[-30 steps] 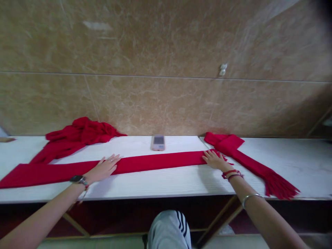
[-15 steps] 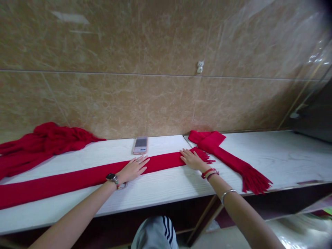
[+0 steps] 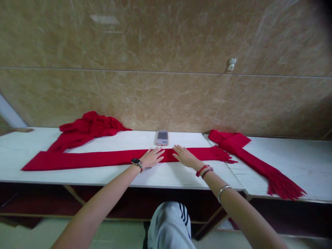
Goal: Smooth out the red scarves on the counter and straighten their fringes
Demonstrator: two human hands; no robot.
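A long red scarf [image 3: 85,160] lies flat along the white counter, its fringed end at the right. My left hand [image 3: 151,157] rests on the middle of it, fingers spread and palm down. Close by on the right, my right hand [image 3: 185,156] also lies flat on the cloth with its fingers stretched out. Neither hand grasps anything. To the right, a second red scarf [image 3: 249,160] is folded over on itself, with its fringe pointing toward the counter's front edge.
A crumpled heap of red cloth [image 3: 90,128] sits at the back left by the tiled wall [image 3: 155,100]. Behind my hands lies a phone [image 3: 162,137]. The white counter [image 3: 103,177] has open shelves beneath it. My knee [image 3: 168,221] is below its front edge.
My view has turned left, bringing the scarf's left end into sight. My right hand has slid left along the scarf, away from the fringe and nearer my left hand.
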